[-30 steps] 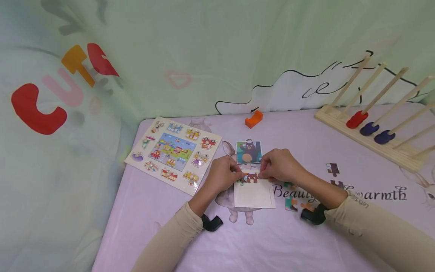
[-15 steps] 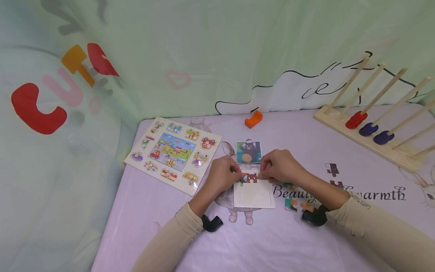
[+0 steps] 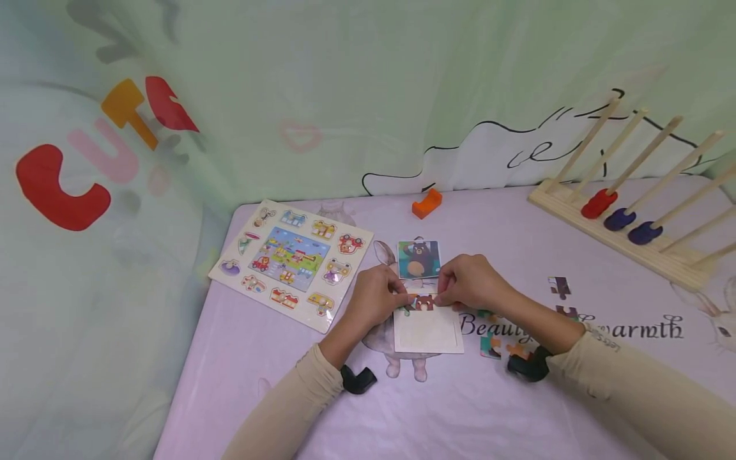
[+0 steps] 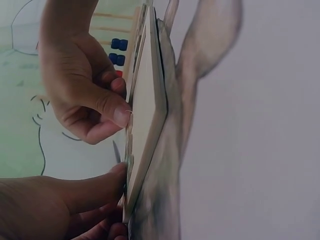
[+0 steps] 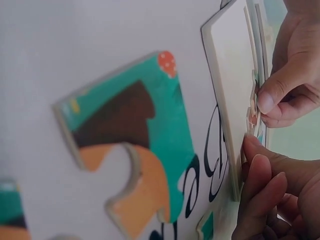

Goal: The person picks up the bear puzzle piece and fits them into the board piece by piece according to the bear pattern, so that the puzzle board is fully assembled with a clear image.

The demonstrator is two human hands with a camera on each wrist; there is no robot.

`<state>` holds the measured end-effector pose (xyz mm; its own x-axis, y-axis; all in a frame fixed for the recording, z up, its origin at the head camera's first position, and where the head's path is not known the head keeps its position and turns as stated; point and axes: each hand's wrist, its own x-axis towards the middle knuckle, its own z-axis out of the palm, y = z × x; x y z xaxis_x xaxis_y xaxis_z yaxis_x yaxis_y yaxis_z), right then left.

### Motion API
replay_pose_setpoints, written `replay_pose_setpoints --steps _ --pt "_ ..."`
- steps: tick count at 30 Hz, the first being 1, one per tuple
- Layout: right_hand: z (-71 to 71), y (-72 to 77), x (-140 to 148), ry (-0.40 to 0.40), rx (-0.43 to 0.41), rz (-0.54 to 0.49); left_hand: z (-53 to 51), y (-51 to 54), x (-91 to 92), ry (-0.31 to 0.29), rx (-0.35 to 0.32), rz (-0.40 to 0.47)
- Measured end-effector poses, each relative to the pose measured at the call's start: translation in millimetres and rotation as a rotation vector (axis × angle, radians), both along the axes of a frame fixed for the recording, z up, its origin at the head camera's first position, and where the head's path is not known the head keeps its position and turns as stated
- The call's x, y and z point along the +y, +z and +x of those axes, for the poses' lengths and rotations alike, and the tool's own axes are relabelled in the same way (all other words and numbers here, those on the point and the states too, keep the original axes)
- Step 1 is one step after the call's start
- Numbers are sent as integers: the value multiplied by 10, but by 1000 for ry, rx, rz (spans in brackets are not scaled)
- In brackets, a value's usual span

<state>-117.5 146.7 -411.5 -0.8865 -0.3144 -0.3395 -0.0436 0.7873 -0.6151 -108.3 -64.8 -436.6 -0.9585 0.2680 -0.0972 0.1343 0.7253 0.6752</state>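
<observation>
Lower centre, left hand and right hand still pinch flat brown bear-face puzzle pieces on a pale square wooden tray.

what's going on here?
A person's left hand and right hand are at the far edge of a small wooden puzzle board, fingertips touching the bear-face pieces there; whether they pinch or press isn't clear. The near part of the board shows bare wood, so the puzzle is unfinished. A bear picture card lies just beyond the board, and loose puzzle pieces lie to its right in the head view.
</observation>
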Motion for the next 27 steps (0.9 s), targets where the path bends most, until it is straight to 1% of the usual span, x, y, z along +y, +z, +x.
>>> replay_pose_setpoints --steps 9,17,19,27 --pt "-11 18 -2 -6 -22 10 -8 35 18 -6 -14 -4" --pt "-10 25 22 -6 -38 -17 -8 63 21 -4 -19 0" --pt "-9 24 46 -10 -43 -23 -6 70 23 -6 -14 -2" --pt "-6 78 220 -26 -16 -40 -5 56 22 -6 -3 -22"
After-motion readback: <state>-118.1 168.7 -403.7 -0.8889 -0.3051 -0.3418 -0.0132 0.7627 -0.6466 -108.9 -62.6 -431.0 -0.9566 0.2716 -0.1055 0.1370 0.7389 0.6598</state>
